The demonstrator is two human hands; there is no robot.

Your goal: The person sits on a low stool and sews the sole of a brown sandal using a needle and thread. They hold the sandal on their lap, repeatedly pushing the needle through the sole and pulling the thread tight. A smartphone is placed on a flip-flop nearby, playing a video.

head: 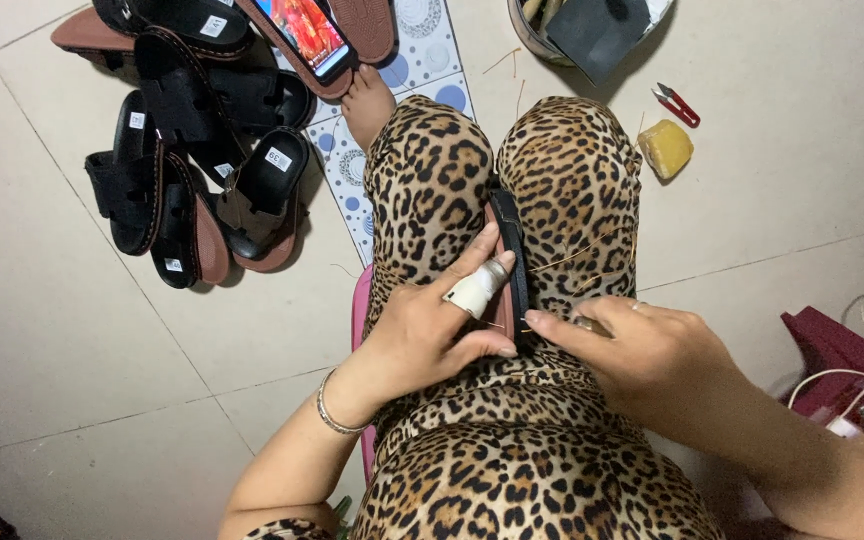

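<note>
1. Pale floor tiles (72, 350) with thin grout lines fill the frame; the person sits low over them, both knees in leopard-print trousers (512, 470) at the centre.
2. Nearest, at lower centre, the left hand (422, 335) closes around a sandal (508, 262) wedged upright between the knees, thumb below and fingers along its brown sole edge; one finger wears a white tape wrap (476, 290), and a thin bracelet (330, 408) circles the wrist.
3. Just right of it, the right hand (652, 350) is closed in a pinch, forefinger tip touching the sandal's edge; a needle seems to be held, too small to be sure. One tan thread (582, 252) runs from there across the right knee.
4. At the right edge, a dark red box (832, 345) sits with a white cable (857, 372) looping over it.
5. Farther, at upper right: one yellow waxy block (665, 148), one pair of red-handled snips (676, 104), and one round container (537, 35) with a dark sheet across it.
6. At upper left, a pile of black-strapped, brown-soled sandals (192, 150), roughly six, though overlaps hide the count. Small white rectangular size stickers (278, 159) show on about five insoles.
7. At top centre, one phone (304, 30) with a lit red screen lies on a sandal, above a white mat with blue dots (422, 50) and a bare foot (368, 100).
</note>
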